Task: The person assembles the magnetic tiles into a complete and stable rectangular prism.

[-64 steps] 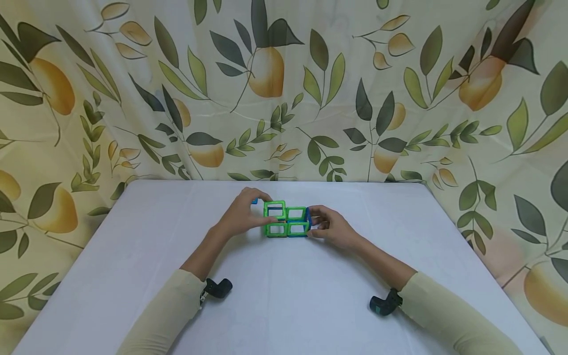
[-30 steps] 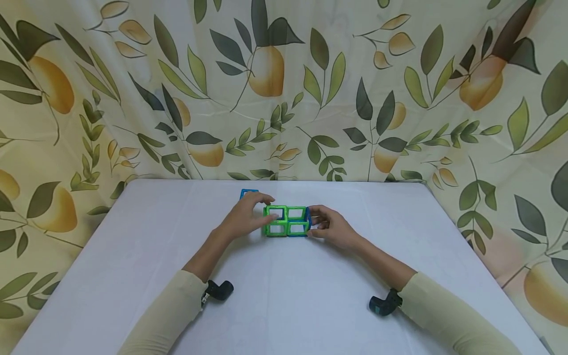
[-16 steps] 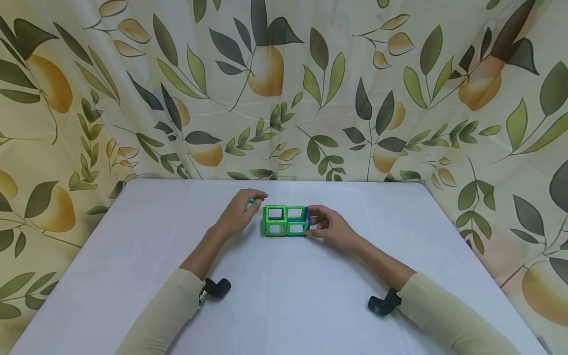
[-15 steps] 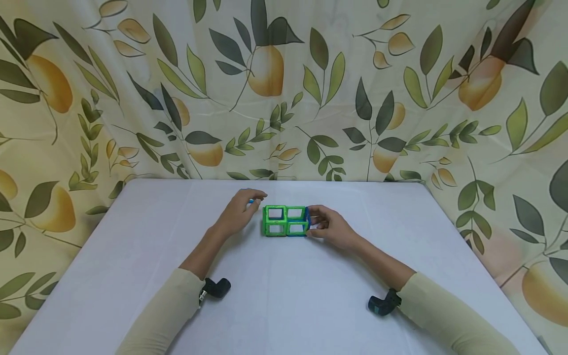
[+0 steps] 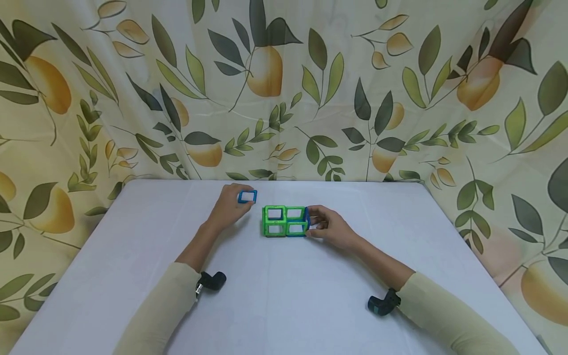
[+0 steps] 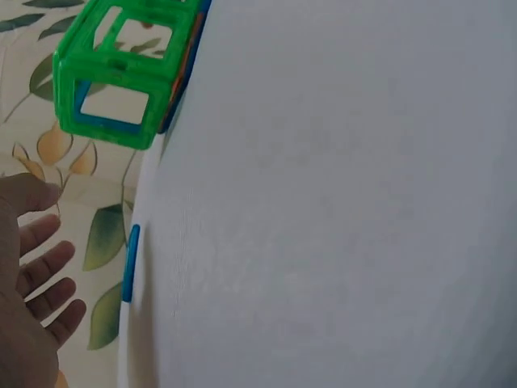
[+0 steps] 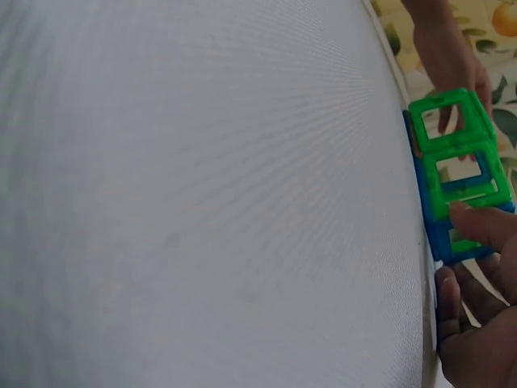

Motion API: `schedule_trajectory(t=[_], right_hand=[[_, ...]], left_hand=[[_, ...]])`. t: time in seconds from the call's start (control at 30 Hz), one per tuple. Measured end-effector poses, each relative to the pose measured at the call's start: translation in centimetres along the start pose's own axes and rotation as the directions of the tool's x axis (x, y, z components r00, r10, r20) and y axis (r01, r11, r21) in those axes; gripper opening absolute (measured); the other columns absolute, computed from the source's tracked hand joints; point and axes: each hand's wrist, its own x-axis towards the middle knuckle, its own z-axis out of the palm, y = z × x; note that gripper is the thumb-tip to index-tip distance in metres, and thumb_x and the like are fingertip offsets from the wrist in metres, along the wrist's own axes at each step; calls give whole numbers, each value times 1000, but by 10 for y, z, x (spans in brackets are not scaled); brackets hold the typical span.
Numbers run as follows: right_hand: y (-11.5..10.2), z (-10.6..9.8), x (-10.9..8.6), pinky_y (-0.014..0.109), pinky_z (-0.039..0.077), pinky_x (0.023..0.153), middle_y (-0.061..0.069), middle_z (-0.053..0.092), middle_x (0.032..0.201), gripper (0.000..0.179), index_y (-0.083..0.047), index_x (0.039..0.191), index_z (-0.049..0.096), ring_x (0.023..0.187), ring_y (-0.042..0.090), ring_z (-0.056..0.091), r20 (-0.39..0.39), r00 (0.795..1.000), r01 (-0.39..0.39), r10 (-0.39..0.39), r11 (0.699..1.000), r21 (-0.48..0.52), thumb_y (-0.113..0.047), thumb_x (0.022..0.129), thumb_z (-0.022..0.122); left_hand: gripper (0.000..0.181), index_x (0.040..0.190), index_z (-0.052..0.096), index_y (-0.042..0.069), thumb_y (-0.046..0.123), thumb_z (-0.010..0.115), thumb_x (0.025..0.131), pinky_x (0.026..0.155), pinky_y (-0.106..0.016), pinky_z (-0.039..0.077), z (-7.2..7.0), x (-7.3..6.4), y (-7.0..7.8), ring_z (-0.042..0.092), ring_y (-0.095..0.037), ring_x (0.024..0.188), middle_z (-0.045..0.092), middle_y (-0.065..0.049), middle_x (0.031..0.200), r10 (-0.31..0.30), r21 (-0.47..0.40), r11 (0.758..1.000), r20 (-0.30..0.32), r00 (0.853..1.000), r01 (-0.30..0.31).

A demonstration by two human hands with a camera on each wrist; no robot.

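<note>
A box-like structure of green and blue magnetic tiles [image 5: 286, 221] stands mid-table, its green frames facing up and front. My right hand [image 5: 334, 229] holds its blue right end; in the right wrist view the thumb [image 7: 477, 225] lies on a green tile and the fingers are below. My left hand [image 5: 225, 207] is around a loose blue square magnetic tile [image 5: 255, 197], left of the structure. The left wrist view has this hand's fingers [image 6: 50, 267] spread, apart from the blue tile [image 6: 132, 263], seen edge-on on the table.
A white-covered table [image 5: 270, 296] spreads in front of me, its back edge close behind the tiles. Behind it hangs a leaf-and-fruit patterned curtain [image 5: 284, 143]. A black wrist camera [image 5: 213, 281] sits on the left wrist, another camera [image 5: 384, 302] on the right.
My left hand laid a green tile down at the structure's left top, let go and moved left to the loose blue tile. The right hand keeps its place on the structure.
</note>
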Motion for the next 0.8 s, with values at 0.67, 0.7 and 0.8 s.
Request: schedule_trajectory(t=[0.67,0.7,0.8], right_hand=[[-1,0,-1,29,51,90,23,62,136,66,7,148,49,118,36,60,2,1000,-4,4,1000,4,-2,91,80],[-1,1,-1,29,51,90,23,62,136,66,7,148,49,118,36,60,2,1000,-5,5,1000,5,-1,91,80],[-1,1,0,29,51,90,22,62,136,65,6,148,50,118,35,60,1,1000,-7,7,1000,4,-2,91,80]], left_hand=[[67,149,54,-1,25,80,93,116,-52,37,-7,17,-43,43,-39,138,56,-21,147,-81,108,991,5,997,80],[68,149,54,-1,25,81,92,116,-51,37,-7,18,-44,42,-38,138,55,-21,148,-92,107,990,8,996,91],[72,151,53,1,25,83,90,117,-52,36,-8,17,-46,41,-38,140,53,-20,150,-118,103,988,17,993,116]])
